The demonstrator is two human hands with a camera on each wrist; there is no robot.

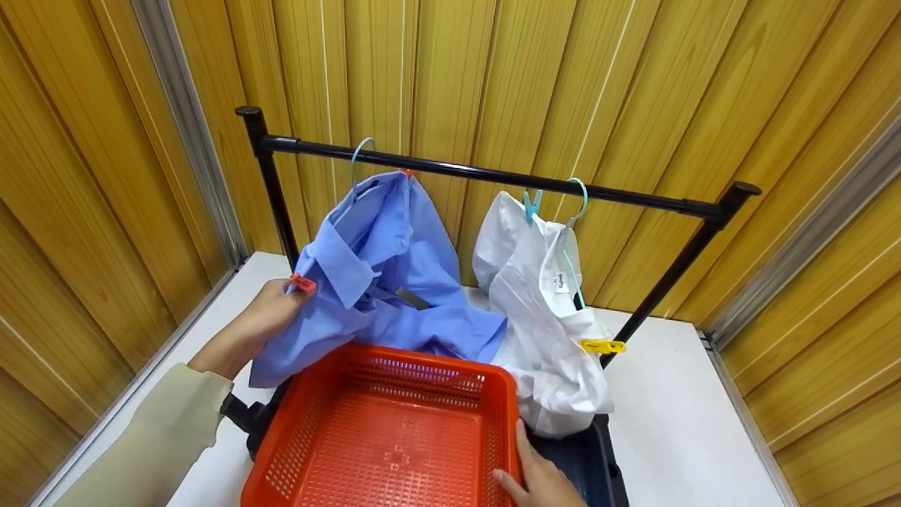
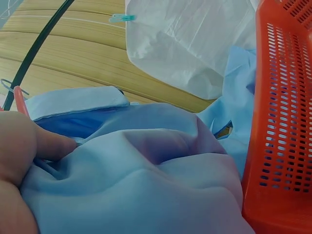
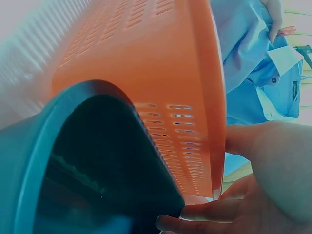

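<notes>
A blue collared shirt (image 1: 422, 282) hangs from a hanger on the black rail. My left hand (image 1: 271, 310) pinches the shirt's left shoulder, right beside a red clothespin (image 1: 303, 283) clipped there. In the left wrist view the thumb and fingers press into the blue cloth, and part of the hand falls outside the frame. My right hand (image 1: 538, 472) grips the right rim of a red perforated basket (image 1: 515, 394), thumb on the inside and fingers along the outer wall. The basket's inside (image 1: 394, 429) holds nothing. Its far rim overlaps the shirt's lower part.
A white garment (image 1: 521, 303) hangs to the right, with a teal clothespin (image 1: 532, 205) and a yellow clothespin (image 1: 603, 346). The black rack rail (image 1: 464, 171) spans the back. A dark bin (image 1: 605, 451) stands under the basket's right side. Wood-look panels enclose the white surface (image 1: 690, 408).
</notes>
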